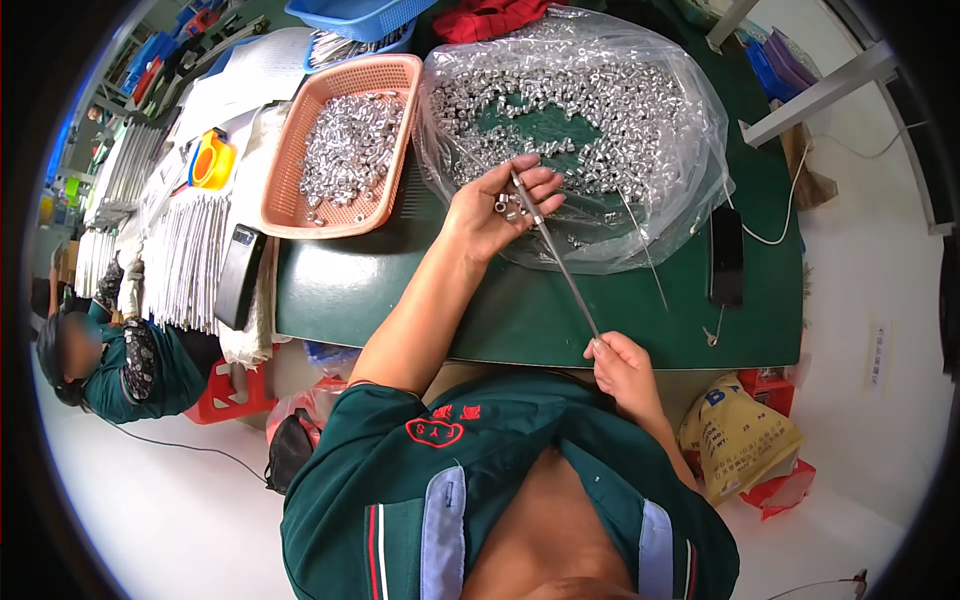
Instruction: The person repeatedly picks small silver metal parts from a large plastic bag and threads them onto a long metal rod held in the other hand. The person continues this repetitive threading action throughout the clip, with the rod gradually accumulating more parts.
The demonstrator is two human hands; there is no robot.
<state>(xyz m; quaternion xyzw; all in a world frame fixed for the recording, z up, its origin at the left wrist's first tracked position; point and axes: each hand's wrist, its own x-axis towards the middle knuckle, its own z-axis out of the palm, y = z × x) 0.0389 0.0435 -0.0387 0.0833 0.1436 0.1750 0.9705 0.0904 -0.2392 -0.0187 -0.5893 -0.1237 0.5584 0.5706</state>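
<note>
The left hand [497, 205] lies palm-up at the near edge of the clear plastic bag [690, 150], fingers half curled into a cup that holds a few small silver nuts [505, 207], with the thumb and fingertips closed around the far tip of a thin metal rod [556, 258]. The right hand [622, 368] sits close to the body at the table's near edge, fingers pinched on the rod's other end, so the rod runs slantwise between the two hands over the green table [400, 290]. The step in hand looks like threading nuts from the palm onto the rod's tip; the next move probably calls for steadying the tip with the right hand while the left fingers line a nut's hole up with it. The main heap of nuts lies spread in the bag just beyond the left hand. To the left stands an orange basket [290, 150] with more silver pieces, then a dark phone [239, 275] and rows of white rods [185, 260]. Another phone [726, 255] lies right of the bag.
</note>
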